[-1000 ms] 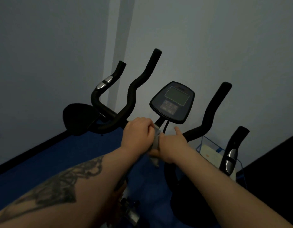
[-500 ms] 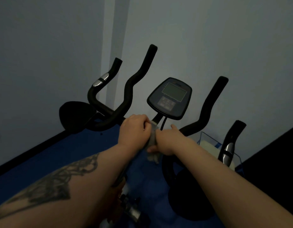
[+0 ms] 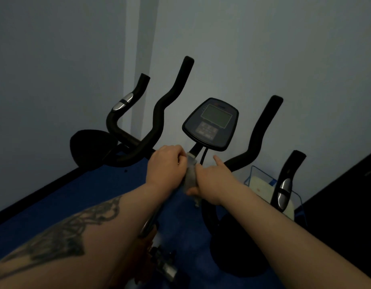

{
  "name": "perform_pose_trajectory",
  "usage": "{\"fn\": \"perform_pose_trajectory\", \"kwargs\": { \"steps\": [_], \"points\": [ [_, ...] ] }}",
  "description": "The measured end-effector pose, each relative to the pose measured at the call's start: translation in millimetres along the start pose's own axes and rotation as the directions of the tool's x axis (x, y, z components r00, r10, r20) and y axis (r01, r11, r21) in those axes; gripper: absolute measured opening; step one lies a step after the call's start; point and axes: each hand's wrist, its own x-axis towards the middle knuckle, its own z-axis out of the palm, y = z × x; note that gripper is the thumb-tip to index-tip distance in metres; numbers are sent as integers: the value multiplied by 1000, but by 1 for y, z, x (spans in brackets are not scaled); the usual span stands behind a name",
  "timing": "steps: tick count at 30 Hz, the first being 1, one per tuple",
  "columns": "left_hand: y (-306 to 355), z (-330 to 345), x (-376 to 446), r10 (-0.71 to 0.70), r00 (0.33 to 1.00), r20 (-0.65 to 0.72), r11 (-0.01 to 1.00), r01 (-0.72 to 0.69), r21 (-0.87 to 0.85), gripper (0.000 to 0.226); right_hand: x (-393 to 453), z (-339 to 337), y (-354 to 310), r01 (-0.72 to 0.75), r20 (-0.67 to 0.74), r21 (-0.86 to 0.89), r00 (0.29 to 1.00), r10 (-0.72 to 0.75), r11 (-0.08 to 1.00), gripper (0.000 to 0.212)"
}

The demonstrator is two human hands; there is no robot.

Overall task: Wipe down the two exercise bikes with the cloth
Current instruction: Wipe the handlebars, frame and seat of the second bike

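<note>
No text, brand, number or sign can be read anywhere in the frame. The console (image 3: 210, 124) at centre carries a blank grey-green screen and a block of buttons below it — any markings there are too dim and blurred to make out.

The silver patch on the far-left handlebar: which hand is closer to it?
Left. The left hand grips the bar beside the cloth, down and right of the silver patch. The right hand lies beyond the cloth, farther still.

Matt black foam handlebars (image 3: 159, 113)
</note>
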Motion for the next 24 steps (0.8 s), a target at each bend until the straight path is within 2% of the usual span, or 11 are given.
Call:
{"fn": "perform_pose_trajectory", "kwargs": {
  "steps": [2, 4, 9, 11, 13, 16, 17, 19, 22, 24],
  "points": [
    [-1, -1, 1, 5, 1000, -1, 1000, -5, 1, 14, -4, 14, 2, 1, -116, -7, 993, -2, 1000, 68],
    [-1, 0, 1, 22, 1000, -16, 1000, -22, 0, 14, -3, 16, 6, 11, -119, 25, 993, -8, 1000, 65],
    [-1, 1, 2, 40, 999, -23, 999, -39, 23, 13, 21, -9, 11, 27, 140, 47, 990, -34, 999, 71],
    [0, 1, 1, 23, 1000, -20, 1000, -22, 10, 13, 23, -15, 10, 45, 173, 38, 984, -51, 998, 71],
    [1, 0, -1, 2, 1000, -13, 1000, -2, 3, 13, 13, -10, 7, 45, 78, -11, 996, -44, 999, 69],
    [0, -1, -1, -1, 1000, -9, 1000, 0, -10, 14, -8, 13, 1, 1, -141, -60, 990, -9, 998, 66],
    [0, -1, 0, 2, 1000, -10, 1000, -2, -9, 14, -11, 18, 0, -2, -168, -82, 986, -12, 997, 66],
    [0, 0, 1, 8, 1000, -9, 1000, -8, 2, 14, -8, 18, 0, 4, -125, -90, 992, -15, 996, 67],
    [-1, 1, 2, 15, 1000, -15, 1000, -15, 14, 14, 9, 1, 4, 6, 32, 15, 999, -7, 1000, 69],
    [-1, 1, 1, 12, 1000, -13, 1000, -12, 9, 14, 14, -4, 6, 32, 67, 32, 997, -34, 999, 69]
  ]
}}
